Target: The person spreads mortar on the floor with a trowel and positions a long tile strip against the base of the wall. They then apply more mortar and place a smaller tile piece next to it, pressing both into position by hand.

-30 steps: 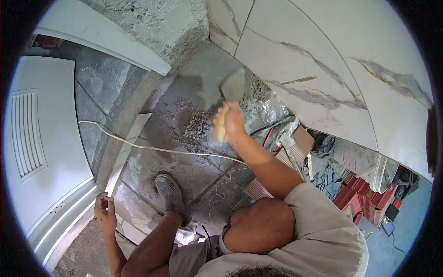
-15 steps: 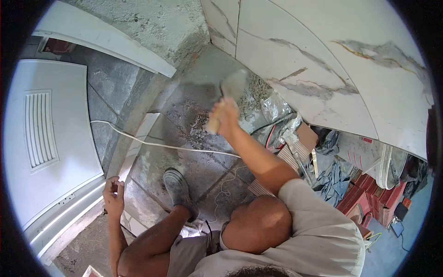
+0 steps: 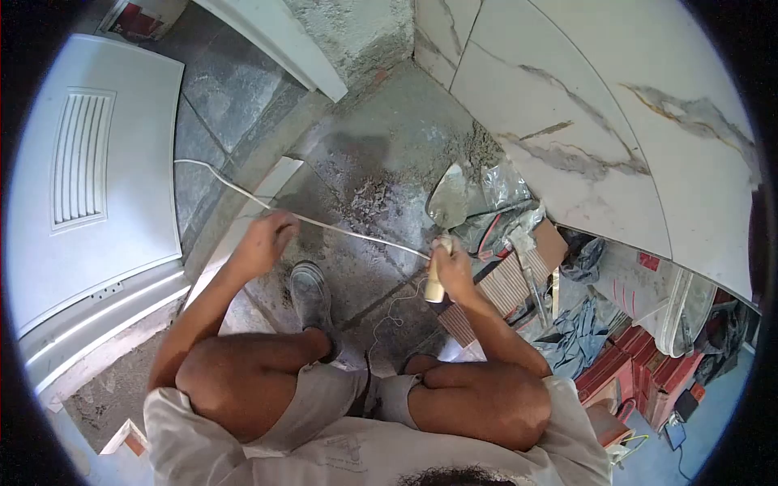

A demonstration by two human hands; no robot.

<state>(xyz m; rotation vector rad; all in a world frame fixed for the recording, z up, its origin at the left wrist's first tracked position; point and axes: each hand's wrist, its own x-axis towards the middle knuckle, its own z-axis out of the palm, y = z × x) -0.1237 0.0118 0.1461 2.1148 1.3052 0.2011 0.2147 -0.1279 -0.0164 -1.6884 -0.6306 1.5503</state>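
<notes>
My right hand (image 3: 450, 263) is wrapped round the pale handle of a trowel (image 3: 448, 198). Its broad grey blade points away from me, above the floor beside some clear plastic. A white cable (image 3: 348, 232) crosses the floor and runs to my right hand, where its course is hidden. Over the cable on the left, my left hand (image 3: 266, 240) has loosely bent fingers with the thumb apart; I see nothing held in it. Crumbled mortar (image 3: 369, 198) lies on the grey floor (image 3: 356, 279) between and beyond my hands.
Marble-patterned tiles (image 3: 559, 105) cover the right wall. A white louvred door panel (image 3: 97, 162) is on the left. Striped cardboard (image 3: 506, 287), crumpled plastic (image 3: 575, 332) and red boxes (image 3: 632, 356) clutter the right side. My shoe (image 3: 310, 296) rests near the cable.
My right hand has drawn the trowel back towards me and slightly right. My left hand has moved forward and right, to the cable. The view has shifted.
</notes>
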